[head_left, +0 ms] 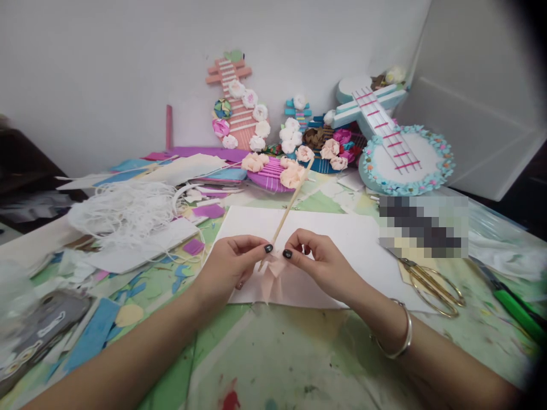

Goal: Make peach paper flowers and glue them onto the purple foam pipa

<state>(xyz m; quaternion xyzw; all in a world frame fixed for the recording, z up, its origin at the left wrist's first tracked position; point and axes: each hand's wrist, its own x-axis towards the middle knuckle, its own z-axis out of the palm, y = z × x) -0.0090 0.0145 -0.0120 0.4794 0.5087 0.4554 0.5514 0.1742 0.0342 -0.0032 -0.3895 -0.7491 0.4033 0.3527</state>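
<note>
My left hand [234, 262] and my right hand [318, 259] are close together over a white sheet of paper [350, 233]. Between their fingertips is a folded strip of peach crepe paper [272, 280], its pointed ends hanging down. A thin wooden stick [291, 204] runs slantwise through the paper at my fingertips, its upper end pointing away to the right. Thumb and fingers of each hand are pinched on the paper. Which fingers also press the stick is hard to see.
A tangle of white cord [123, 210] lies left, above a grey phone [47, 324]. Gold-handled scissors [431, 287] and a green-handled cutter [513, 304] are at right. Flower-decorated paper instruments, including a pale blue one [404, 154], stand along the wall.
</note>
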